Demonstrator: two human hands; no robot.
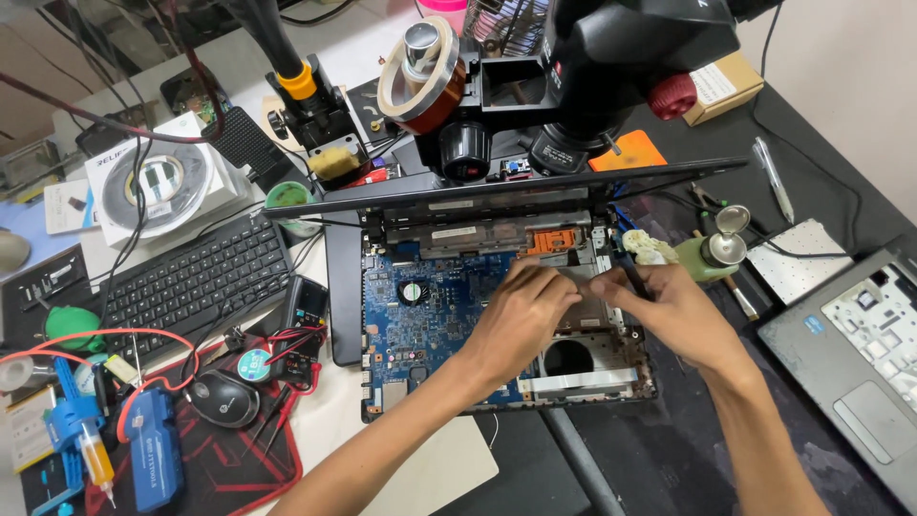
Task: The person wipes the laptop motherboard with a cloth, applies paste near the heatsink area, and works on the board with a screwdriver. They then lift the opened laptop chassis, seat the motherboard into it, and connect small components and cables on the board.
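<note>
Head view: opened laptop base with exposed blue circuit board (430, 306), lying flat at the centre of the dark workbench (669, 449), its thin black screen edge (506, 186) raised along the far side. Left hand (521, 320) rests on the board's middle, fingers curled down onto a grey metal plate (587, 311); whether they pinch anything cannot be told. Right hand (669, 311) sits just beside it, closed around a slim dark tool (632, 272) whose tip points down toward the same plate. Round opening (569, 357) in the chassis shows near the hands. Above: black microscope head (611, 57) and a roll of amber tape (420, 81) on its post. Right of the board: green bottle with metal cap (712, 253), a silver pen (772, 177), and a grey laptop palm-rest cover (860, 354) set well apart. Left of the board: black keyboard (196, 282), black computer mouse (223, 397) on a red-patterned mat (229, 459), blue handheld tool (153, 459), white box bearing a solder spool (158, 182).
</note>
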